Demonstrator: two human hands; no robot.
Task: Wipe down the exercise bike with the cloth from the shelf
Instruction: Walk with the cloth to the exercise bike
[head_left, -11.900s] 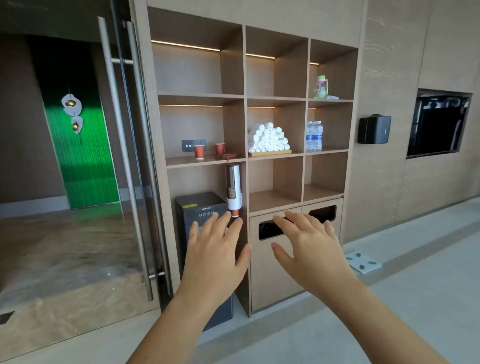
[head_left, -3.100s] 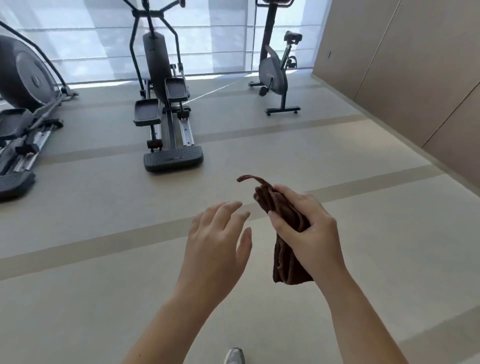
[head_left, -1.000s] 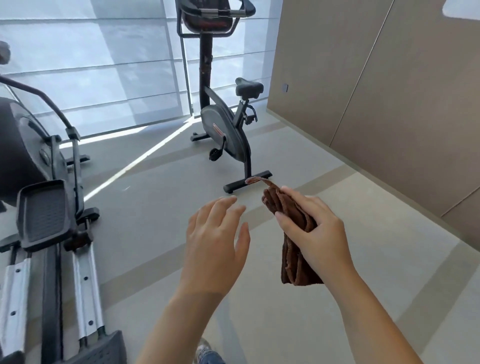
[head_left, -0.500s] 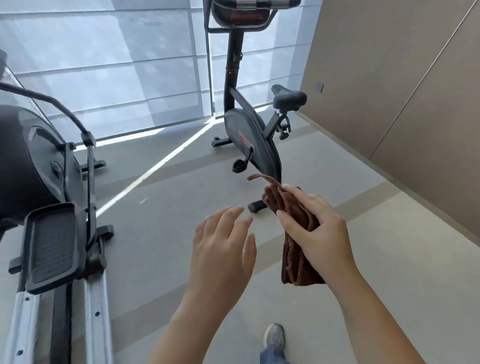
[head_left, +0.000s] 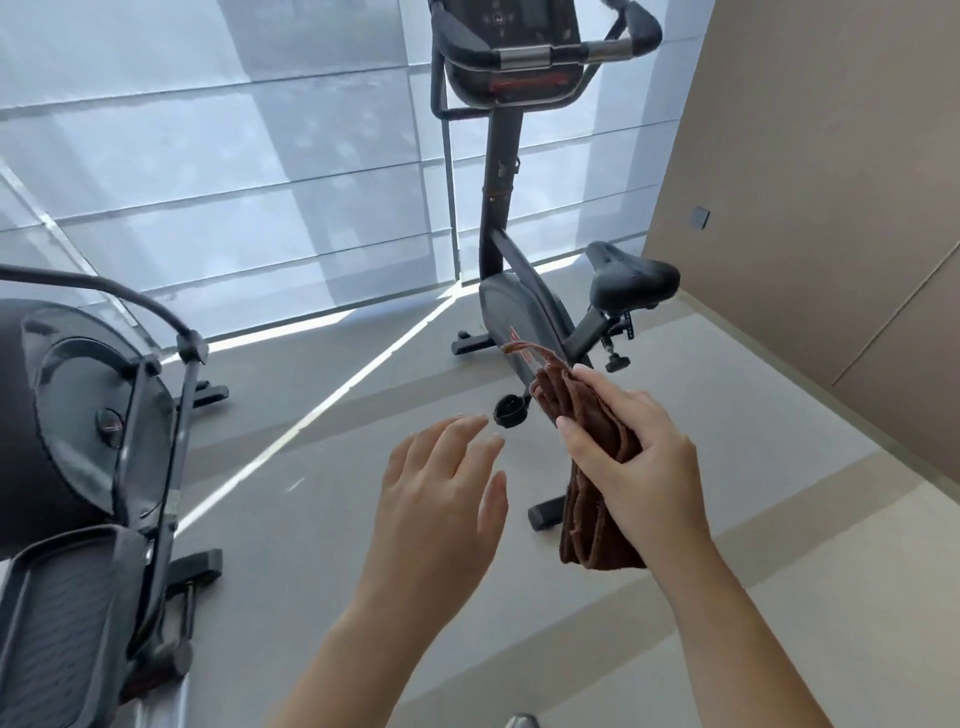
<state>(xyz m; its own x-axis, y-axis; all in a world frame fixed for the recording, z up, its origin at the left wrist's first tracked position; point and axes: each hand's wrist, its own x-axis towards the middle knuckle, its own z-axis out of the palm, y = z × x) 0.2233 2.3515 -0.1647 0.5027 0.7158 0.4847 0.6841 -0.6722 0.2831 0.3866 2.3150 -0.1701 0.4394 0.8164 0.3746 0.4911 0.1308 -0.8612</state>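
pale blinds (head_left: 234, 182), grey floor (head_left: 311, 519), tan wall panels (head_left: 831, 182).

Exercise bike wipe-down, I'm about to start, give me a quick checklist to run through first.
1. Cloth in hand: right hand grips the brown cloth. Ok.
2. Spare hand free: left hand is open and holds nothing. Ok.
3. Bike found: exercise bike stands straight ahead, seat and handlebar in view. Ok.
4. Path: only floor lies between you and the bike; elliptical stands off to the left. Ok.
5. Cloth spread for wiping: it hangs bunched. Not ok.
6. Cloth clean or damp: cannot tell.
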